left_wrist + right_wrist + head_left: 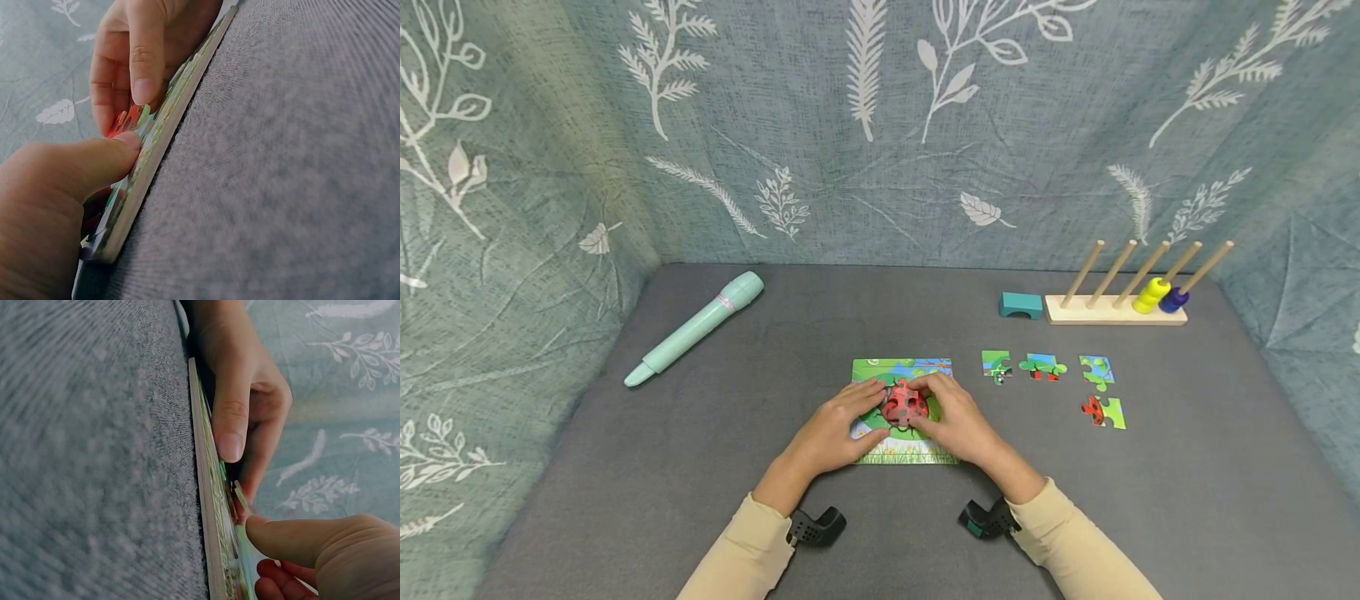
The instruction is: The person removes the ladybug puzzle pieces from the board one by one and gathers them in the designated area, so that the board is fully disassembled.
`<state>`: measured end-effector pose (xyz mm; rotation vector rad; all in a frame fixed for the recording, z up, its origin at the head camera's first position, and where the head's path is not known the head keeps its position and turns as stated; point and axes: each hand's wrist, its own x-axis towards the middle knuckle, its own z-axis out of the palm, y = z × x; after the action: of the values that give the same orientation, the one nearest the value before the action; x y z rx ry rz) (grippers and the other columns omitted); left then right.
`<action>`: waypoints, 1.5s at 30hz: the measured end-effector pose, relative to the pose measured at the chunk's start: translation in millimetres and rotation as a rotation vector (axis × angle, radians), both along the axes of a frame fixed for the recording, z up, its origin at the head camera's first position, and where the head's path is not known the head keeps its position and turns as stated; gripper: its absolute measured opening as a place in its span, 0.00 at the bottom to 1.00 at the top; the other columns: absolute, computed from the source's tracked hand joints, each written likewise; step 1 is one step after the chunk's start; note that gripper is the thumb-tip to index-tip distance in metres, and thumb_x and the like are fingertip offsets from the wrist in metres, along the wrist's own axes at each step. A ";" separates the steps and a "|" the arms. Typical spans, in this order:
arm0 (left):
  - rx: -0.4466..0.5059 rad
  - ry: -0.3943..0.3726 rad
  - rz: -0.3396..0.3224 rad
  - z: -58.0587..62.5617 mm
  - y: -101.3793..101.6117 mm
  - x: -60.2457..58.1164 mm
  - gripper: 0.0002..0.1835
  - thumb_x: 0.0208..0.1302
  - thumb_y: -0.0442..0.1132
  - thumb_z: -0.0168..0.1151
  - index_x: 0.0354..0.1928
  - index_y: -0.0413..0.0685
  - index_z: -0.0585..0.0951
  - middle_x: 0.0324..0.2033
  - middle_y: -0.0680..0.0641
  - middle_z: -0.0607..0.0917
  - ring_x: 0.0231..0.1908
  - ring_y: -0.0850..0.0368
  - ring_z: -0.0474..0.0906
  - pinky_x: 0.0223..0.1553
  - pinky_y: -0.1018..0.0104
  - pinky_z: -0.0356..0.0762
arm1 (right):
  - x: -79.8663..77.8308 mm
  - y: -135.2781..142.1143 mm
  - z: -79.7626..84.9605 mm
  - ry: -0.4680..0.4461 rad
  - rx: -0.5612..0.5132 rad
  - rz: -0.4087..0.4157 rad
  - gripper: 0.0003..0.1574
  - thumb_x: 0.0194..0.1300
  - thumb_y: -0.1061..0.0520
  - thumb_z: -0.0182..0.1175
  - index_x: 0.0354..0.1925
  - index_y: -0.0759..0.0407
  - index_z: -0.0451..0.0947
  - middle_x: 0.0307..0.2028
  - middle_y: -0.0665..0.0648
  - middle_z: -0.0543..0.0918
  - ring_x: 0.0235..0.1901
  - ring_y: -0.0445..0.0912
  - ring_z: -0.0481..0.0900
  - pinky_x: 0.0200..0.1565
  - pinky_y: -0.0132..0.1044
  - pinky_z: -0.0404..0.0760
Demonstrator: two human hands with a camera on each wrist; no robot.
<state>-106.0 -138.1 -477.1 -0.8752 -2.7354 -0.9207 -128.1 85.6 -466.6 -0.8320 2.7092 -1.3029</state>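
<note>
A wooden puzzle board (906, 457) with a green meadow scene lies flat on the table, a red ladybug (901, 408) in its middle. My right hand (953, 421) reaches over from the right and pinches a red-and-green puzzle piece (132, 117) between thumb and fingers. That piece stands tilted above the board in the right wrist view. On the board's left side rests my left hand (837, 427), its fingers extended over the picture and its thumb (125, 147) near the ladybug. The fingers hide part of the picture.
Several loose puzzle pieces (1042, 367) lie right of the board. Behind them stand a teal arch block (1021, 305) and a peg stand (1093, 314) with yellow and blue beads. A mint-green tube-shaped object (692, 333) lies at the left. A patterned curtain (820, 100) borders the table.
</note>
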 end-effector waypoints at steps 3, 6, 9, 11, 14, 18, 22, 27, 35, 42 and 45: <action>-0.004 -0.002 0.001 0.5 -0.1 0.3 0.29 0.59 0.46 0.66 0.60 0.38 0.76 0.61 0.42 0.75 0.64 0.46 0.69 0.69 0.52 0.62 | -0.3 0.2 0.1 0.006 -0.012 0.000 0.27 0.54 0.63 0.69 0.53 0.61 0.75 0.47 0.57 0.79 0.48 0.50 0.76 0.51 0.46 0.78; -0.002 -0.010 0.002 1.1 -0.2 0.6 0.29 0.59 0.46 0.66 0.60 0.38 0.76 0.62 0.42 0.75 0.64 0.46 0.68 0.69 0.53 0.62 | -1.8 1.4 0.1 0.012 -0.017 0.005 0.26 0.54 0.63 0.69 0.53 0.61 0.75 0.47 0.57 0.79 0.48 0.50 0.77 0.51 0.46 0.79; -0.002 -0.019 0.007 1.3 -0.3 0.5 0.30 0.58 0.46 0.66 0.60 0.39 0.76 0.62 0.43 0.75 0.65 0.47 0.68 0.70 0.54 0.61 | -4.4 4.8 0.9 0.012 -0.026 0.013 0.26 0.54 0.63 0.69 0.52 0.62 0.75 0.47 0.57 0.79 0.48 0.50 0.78 0.51 0.46 0.79; 0.002 -0.025 0.011 1.2 -0.3 0.3 0.30 0.58 0.46 0.66 0.60 0.39 0.76 0.62 0.43 0.75 0.65 0.48 0.67 0.70 0.54 0.61 | -6.3 8.0 2.3 0.007 -0.025 0.015 0.26 0.54 0.63 0.69 0.52 0.62 0.75 0.47 0.58 0.79 0.48 0.51 0.79 0.51 0.46 0.79; 0.001 -0.029 0.013 1.0 0.3 0.2 0.30 0.58 0.47 0.67 0.60 0.40 0.76 0.62 0.43 0.75 0.65 0.48 0.67 0.69 0.55 0.61 | -8.3 14.1 4.4 -0.029 -0.014 0.012 0.25 0.55 0.63 0.68 0.52 0.61 0.75 0.48 0.57 0.78 0.48 0.51 0.78 0.50 0.48 0.79; -0.006 -0.052 0.010 0.3 0.8 0.9 0.30 0.58 0.47 0.66 0.61 0.40 0.75 0.63 0.44 0.74 0.66 0.48 0.66 0.70 0.55 0.61 | -8.9 22.0 5.6 -0.079 0.003 0.016 0.25 0.58 0.61 0.67 0.54 0.59 0.74 0.50 0.57 0.77 0.50 0.52 0.77 0.52 0.50 0.79; -0.007 -0.062 0.007 -1.0 0.6 1.8 0.30 0.59 0.47 0.66 0.62 0.40 0.74 0.63 0.43 0.73 0.66 0.48 0.66 0.70 0.55 0.60 | -8.4 29.5 6.7 -0.094 0.002 0.016 0.26 0.58 0.60 0.66 0.55 0.59 0.74 0.51 0.57 0.78 0.51 0.53 0.77 0.53 0.50 0.78; 0.006 -0.044 0.003 -2.1 -0.2 1.5 0.30 0.58 0.46 0.66 0.61 0.39 0.75 0.63 0.43 0.74 0.66 0.48 0.66 0.71 0.57 0.59 | -7.2 43.0 9.8 -0.113 0.023 -0.023 0.27 0.58 0.59 0.67 0.56 0.59 0.74 0.50 0.56 0.78 0.52 0.52 0.77 0.57 0.50 0.76; 0.015 -0.028 0.008 -1.1 -0.5 1.9 0.30 0.58 0.46 0.67 0.60 0.38 0.75 0.62 0.43 0.75 0.65 0.47 0.67 0.70 0.56 0.60 | -3.7 75.3 12.3 -0.077 0.061 -0.075 0.28 0.57 0.59 0.68 0.56 0.58 0.75 0.50 0.56 0.79 0.51 0.52 0.78 0.53 0.51 0.77; 0.014 -0.031 0.007 -2.3 -0.6 1.4 0.30 0.58 0.46 0.66 0.60 0.39 0.75 0.62 0.43 0.74 0.65 0.47 0.67 0.71 0.56 0.59 | 0.1 109.3 15.8 -0.046 0.093 -0.114 0.28 0.56 0.60 0.69 0.56 0.58 0.75 0.51 0.56 0.79 0.50 0.52 0.78 0.51 0.50 0.77; 0.013 -0.028 0.004 -2.1 -0.9 1.4 0.30 0.58 0.46 0.66 0.60 0.39 0.75 0.62 0.42 0.74 0.65 0.47 0.67 0.70 0.56 0.60 | 1.0 123.6 15.2 -0.036 0.094 -0.133 0.28 0.56 0.60 0.68 0.56 0.58 0.75 0.51 0.57 0.80 0.50 0.52 0.78 0.51 0.50 0.77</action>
<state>-104.7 -139.0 -479.2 -0.8603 -2.7507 -0.9554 -127.1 209.2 -451.4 -0.6246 2.8148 -1.1885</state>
